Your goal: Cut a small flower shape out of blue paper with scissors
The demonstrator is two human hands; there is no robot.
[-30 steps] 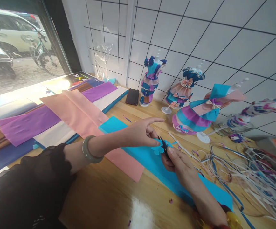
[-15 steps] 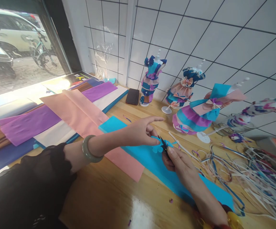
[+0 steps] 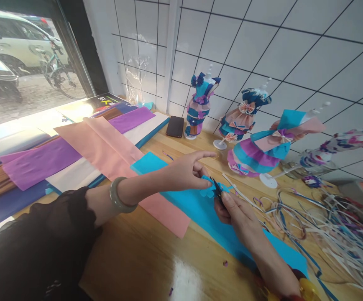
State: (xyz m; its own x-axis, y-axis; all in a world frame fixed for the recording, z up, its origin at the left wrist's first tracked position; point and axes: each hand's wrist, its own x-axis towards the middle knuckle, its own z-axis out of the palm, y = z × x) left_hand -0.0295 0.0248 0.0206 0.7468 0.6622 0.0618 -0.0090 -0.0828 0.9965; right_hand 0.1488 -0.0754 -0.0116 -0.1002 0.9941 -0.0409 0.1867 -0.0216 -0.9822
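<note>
A blue paper flower (image 3: 207, 191) is pinched by the left hand (image 3: 187, 171) between thumb and curled fingers, with the index finger stretched out straight and touching nothing. Small dark scissors (image 3: 216, 188) are gripped in the right hand (image 3: 236, 213), which is closed around the handles, and the blades are set against the flower's right edge. The flower is held just above a blue sheet (image 3: 200, 217) lying on the wooden table (image 3: 144, 259), between the two hands. Rounded petals are already seen on the lower left side of the flower, so the cutting is judged to be well along. The side at the blades is hidden, so how much trimming is left cannot be told. Whether the flower is fully free of other paper cannot be told either. A pink sheet (image 3: 106, 150) and a purple sheet (image 3: 40, 163) are spread to the left. Four small paper dresses on stands, the nearest (image 3: 263, 146), are lined up by the tiled wall, and a phone (image 3: 174, 126) lies near them. Loose paper strips (image 3: 325, 225) are piled to the right.
</note>
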